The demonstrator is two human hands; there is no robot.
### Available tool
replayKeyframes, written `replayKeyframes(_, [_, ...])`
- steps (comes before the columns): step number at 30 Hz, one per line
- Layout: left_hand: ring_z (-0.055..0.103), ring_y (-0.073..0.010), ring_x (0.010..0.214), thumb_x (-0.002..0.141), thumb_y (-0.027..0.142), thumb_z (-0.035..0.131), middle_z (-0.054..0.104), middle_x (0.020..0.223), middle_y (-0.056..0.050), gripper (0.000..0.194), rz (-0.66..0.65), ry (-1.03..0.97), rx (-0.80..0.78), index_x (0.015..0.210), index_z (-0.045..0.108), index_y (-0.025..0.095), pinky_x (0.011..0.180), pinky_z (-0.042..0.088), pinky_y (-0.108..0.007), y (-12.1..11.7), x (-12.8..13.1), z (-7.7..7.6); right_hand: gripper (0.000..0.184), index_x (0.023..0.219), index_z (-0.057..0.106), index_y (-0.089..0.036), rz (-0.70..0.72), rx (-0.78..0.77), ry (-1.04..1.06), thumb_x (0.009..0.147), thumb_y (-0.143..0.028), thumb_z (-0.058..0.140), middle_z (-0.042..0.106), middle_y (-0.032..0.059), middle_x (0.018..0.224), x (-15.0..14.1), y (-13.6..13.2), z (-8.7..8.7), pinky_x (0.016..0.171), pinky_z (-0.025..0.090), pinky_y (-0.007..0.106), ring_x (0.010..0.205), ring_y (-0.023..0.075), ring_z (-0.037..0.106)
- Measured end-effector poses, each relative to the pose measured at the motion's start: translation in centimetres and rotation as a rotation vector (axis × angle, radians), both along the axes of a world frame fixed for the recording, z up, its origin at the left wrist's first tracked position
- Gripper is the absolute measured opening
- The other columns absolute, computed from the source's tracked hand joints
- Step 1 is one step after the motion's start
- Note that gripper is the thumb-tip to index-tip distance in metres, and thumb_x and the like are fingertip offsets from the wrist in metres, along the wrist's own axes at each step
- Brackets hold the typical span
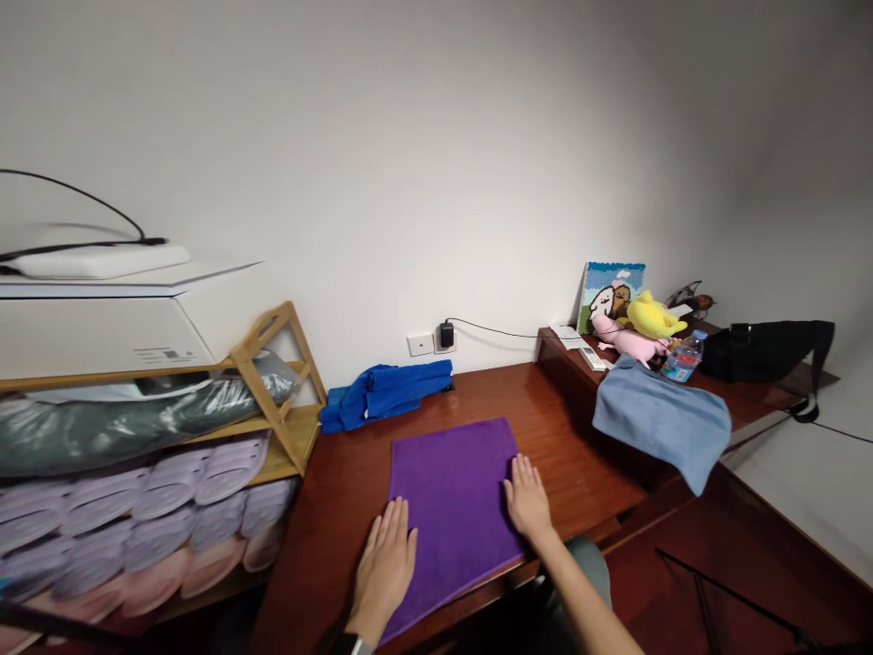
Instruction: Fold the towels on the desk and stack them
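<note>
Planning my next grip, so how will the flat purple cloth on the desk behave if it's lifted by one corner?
The flat purple cloth will probably hang floppy, since it looks like thin, soft fabric. It seems light for its spread, being a thin sheet. Pushed from one edge, it would likely wrinkle rather than slide as one piece, as nothing stiff shows in it.

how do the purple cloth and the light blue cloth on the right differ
The purple cloth is spread flat, with both the left hand and the right hand on its side edges; the light blue cloth is rumpled, with no hand on it. The purple cloth lies on the lower desktop, while the light blue cloth drapes over the edge of the raised shelf. Both are plain, single-coloured cloths.
</note>
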State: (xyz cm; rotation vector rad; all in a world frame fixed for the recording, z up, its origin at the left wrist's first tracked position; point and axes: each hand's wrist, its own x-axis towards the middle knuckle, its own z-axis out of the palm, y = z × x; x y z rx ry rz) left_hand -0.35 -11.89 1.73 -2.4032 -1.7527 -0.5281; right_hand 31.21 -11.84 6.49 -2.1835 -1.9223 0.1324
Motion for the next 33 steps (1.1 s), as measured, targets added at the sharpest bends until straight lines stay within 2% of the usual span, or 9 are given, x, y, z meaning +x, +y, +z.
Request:
replayKeyframes(4, [0.045,-0.0268,0.155,0.106,0.038,0.027,0.049,0.165,-0.014,0.063,-0.105,0.01,-0.079,0.156,0.051,0.009,0.129,0.039,-0.049,0.5,4.7,1.3,0.063,0.168,0.036,-0.015,0.283,0.09,0.099,0.112,-0.043,0.027,0.034,0.0095,0.173,-7.8,-1.1,-0.9,0.133,0.021,0.044,0.162,0.0239,0.028])
replayKeyframes(6, [0.046,-0.0275,0.155,0.106,0.039,0.029,0.049,0.165,-0.014,0.062,-0.095,0.017,-0.09,0.156,0.052,0.01,0.129,0.04,-0.05,0.4,5.0,0.7,0.062,0.168,0.036,-0.019,0.326,0.079,0.121,0.113,-0.045,0.026,0.036,0.0073,0.172,-8.9,-1.8,-1.5,0.134,0.022,0.044,0.162,0.0222,0.029])
replayKeyframes(8, [0.046,-0.0289,0.155,0.105,0.044,0.029,0.049,0.166,-0.014,0.064,-0.04,0.013,-0.058,0.157,0.052,0.012,0.129,0.039,-0.051,0.0,3.6,-0.6,0.063,0.168,0.036,-0.019,0.263,0.052,0.114,0.113,-0.047,0.026,0.034,0.0065,0.173,-7.4,-2.5,-2.0,0.134,0.02,0.045,0.162,0.022,0.028])
replayKeyframes(11, [0.046,-0.0303,0.155,0.105,0.049,0.028,0.049,0.166,-0.015,0.069,0.035,0.006,0.001,0.157,0.051,0.011,0.128,0.039,-0.053,-0.9,0.1,-2.6,0.066,0.169,0.034,-0.016,0.1,-0.012,0.07,0.112,-0.048,0.027,0.028,0.0072,0.174,-1.9,-3.7,-2.2,0.134,0.018,0.045,0.163,0.0232,0.025])
replayKeyframes(15, [0.047,-0.0323,0.154,0.103,0.046,0.028,0.051,0.164,-0.015,0.069,0.065,0.01,0.031,0.158,0.05,0.011,0.129,0.037,-0.057,-2.1,-2.3,-3.1,0.067,0.168,0.035,-0.015,-0.041,-0.078,0.023,0.11,-0.047,0.03,0.027,0.0082,0.174,3.9,-5.2,-1.8,0.134,0.021,0.045,0.163,0.0257,0.025])
replayKeyframes(18, [0.047,-0.0318,0.154,0.103,0.041,0.028,0.053,0.163,-0.017,0.066,0.009,0.016,0.022,0.157,0.051,0.01,0.13,0.035,-0.057,-1.9,-0.6,-1.5,0.067,0.168,0.037,-0.014,-0.044,-0.058,0.032,0.11,-0.047,0.029,0.029,0.0084,0.174,3.5,-4.9,-1.0,0.133,0.022,0.044,0.163,0.0257,0.026])
replayKeyframes(24, [0.045,-0.0276,0.156,0.106,0.042,0.032,0.05,0.166,-0.014,0.062,-0.086,-0.022,-0.057,0.158,0.051,0.014,0.13,0.037,-0.051,1.4,5.2,1.8,0.062,0.167,0.04,-0.019,0.119,0.065,0.087,0.112,-0.045,0.026,0.029,0.0058,0.175,-3.3,-0.3,0.6,0.133,0.02,0.044,0.164,0.0238,0.022])
replayKeyframes(27, [0.046,-0.0292,0.155,0.105,0.048,0.034,0.05,0.166,-0.015,0.065,-0.053,-0.024,-0.102,0.158,0.05,0.015,0.129,0.038,-0.053,2.5,4.8,1.2,0.063,0.167,0.04,-0.018,0.114,0.017,0.09,0.111,-0.046,0.03,0.03,0.0084,0.175,-3.4,1.8,0.4,0.133,0.02,0.046,0.164,0.0246,0.024])
replayKeyframes(33, [0.046,-0.0335,0.155,0.102,0.055,0.033,0.05,0.165,-0.017,0.073,0.085,-0.013,-0.049,0.157,0.051,0.01,0.128,0.038,-0.056,0.7,-0.9,-2.1,0.069,0.168,0.033,-0.006,-0.112,-0.117,-0.005,0.109,-0.042,0.025,0.027,0.0156,0.174,4.5,2.2,-0.5,0.133,0.019,0.048,0.163,0.028,0.025])
